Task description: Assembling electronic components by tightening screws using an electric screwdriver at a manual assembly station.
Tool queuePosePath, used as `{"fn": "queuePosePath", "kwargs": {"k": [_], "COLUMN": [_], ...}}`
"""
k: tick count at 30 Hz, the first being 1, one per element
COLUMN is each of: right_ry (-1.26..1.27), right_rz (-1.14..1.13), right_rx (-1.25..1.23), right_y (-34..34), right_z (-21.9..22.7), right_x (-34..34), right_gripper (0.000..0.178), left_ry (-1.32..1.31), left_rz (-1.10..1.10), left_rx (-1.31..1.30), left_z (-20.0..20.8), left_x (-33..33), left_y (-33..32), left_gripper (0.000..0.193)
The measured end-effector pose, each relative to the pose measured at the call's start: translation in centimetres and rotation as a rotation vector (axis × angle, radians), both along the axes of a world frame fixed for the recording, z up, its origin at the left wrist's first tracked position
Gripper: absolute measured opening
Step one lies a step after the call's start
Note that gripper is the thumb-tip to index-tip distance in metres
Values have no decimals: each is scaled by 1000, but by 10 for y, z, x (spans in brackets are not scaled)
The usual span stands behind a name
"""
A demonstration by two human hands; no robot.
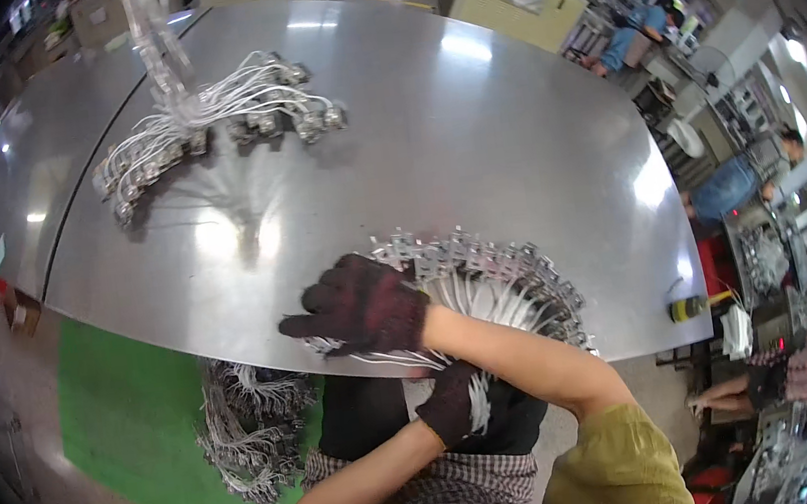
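Observation:
My left hand (449, 407), in a dark glove, is closed round a bundle of white wires (480, 406) at the table's near edge. The wires fan out onto the metal table, with small silvery metal connectors (500, 258) in an arc at their ends. My right forearm crosses over the wires. My right hand (360, 308), in a dark red and black glove, is over the fan's left side, its fingers apart. Beside its underside a few wire ends (324, 344) show; the palm is hidden.
Another bundle of wires with connectors (257, 124) lies at the table's far left, its clear wrapping (160, 60) stretching away. More bundles (259, 426) hang or lie below the near edge, by a green mat (133, 426). A yellow-black tool (689, 308) sits at the right edge. People work farther right.

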State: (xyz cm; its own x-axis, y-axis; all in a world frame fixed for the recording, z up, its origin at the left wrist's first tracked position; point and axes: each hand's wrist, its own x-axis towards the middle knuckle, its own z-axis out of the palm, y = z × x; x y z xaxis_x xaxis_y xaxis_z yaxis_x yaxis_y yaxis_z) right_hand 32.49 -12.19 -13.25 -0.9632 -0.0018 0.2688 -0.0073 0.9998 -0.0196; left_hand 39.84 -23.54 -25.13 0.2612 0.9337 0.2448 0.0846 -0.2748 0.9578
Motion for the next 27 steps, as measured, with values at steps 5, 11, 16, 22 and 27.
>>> {"fn": "queuePosePath", "kwargs": {"k": [5, 11, 16, 22, 27], "right_ry": [0, -287, 123, 36, 168], "right_rz": [20, -354, -326, -413, -411], "right_rx": [-164, -344, -341, -184, -118], "right_y": [9, 69, 58, 38, 46], "right_z": [27, 29, -19, 1, 18], "right_x": [4, 65, 71, 74, 88], "right_gripper": [88, 81, 61, 57, 89], "left_ry": [-449, -700, 289, 125, -1163], "left_rz": [-105, -319, -101, -135, -209], "left_rx": [-500, -818, -3, -259, -1400], "left_z": [25, 58, 90, 96, 69], "left_x": [-21, -20, -24, -17, -21], "left_y": [6, 15, 11, -1, 16], "left_gripper": [25, 22, 24, 30, 25]}}
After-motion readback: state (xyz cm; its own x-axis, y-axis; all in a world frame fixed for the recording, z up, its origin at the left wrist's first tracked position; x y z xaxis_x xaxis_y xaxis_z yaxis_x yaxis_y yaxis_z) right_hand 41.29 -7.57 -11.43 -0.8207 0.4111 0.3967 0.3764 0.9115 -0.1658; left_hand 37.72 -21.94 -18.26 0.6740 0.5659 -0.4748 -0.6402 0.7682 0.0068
